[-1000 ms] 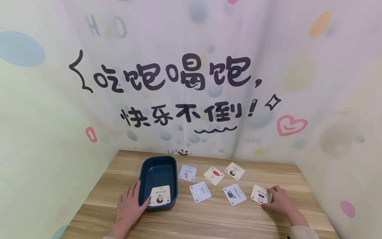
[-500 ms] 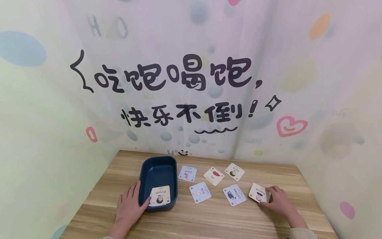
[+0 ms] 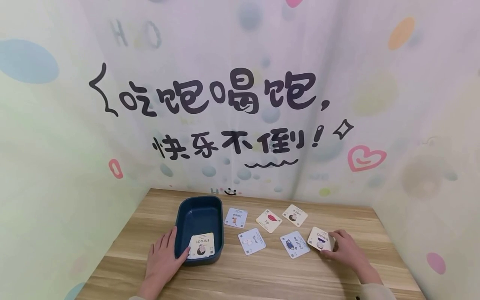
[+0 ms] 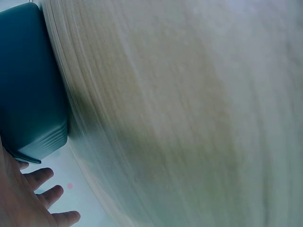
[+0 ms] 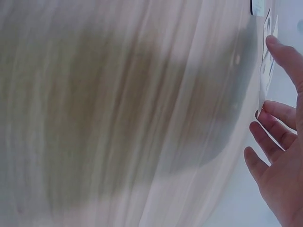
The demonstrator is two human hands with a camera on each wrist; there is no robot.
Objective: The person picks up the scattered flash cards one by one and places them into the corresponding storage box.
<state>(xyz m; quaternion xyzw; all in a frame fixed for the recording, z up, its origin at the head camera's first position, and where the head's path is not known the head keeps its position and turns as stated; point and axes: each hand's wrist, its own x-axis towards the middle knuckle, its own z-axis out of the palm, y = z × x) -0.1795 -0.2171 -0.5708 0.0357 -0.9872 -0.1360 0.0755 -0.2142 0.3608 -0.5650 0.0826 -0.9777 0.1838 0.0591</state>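
Note:
A cream flashcard (image 3: 320,240) reading "head" is pinched by its right edge between the thumb and fingers of my right hand (image 3: 348,250). In the right wrist view this card (image 5: 265,80) is seen nearly edge-on and tilted, with the thumb on one face. My left hand (image 3: 161,256) rests against the left side of a dark blue tray (image 3: 219,233), thumb over the rim, fingers extended outside. A "throat" card (image 3: 204,241) lies at the tray's near end, covering part of another card. From the left wrist, the fingers (image 4: 52,194) look spread beside the tray.
Loose cards lie on the wooden table (image 3: 262,275) between tray and right hand: juice (image 3: 236,218), milk (image 3: 252,241), lip (image 3: 268,221), neck (image 3: 295,214) and coffee (image 3: 295,245). A printed curtain (image 3: 232,50) hangs behind the table.
My right hand has lifted the "head" card slightly from the table and shifted it left, towards the coffee card. The left hand and tray have stayed put.

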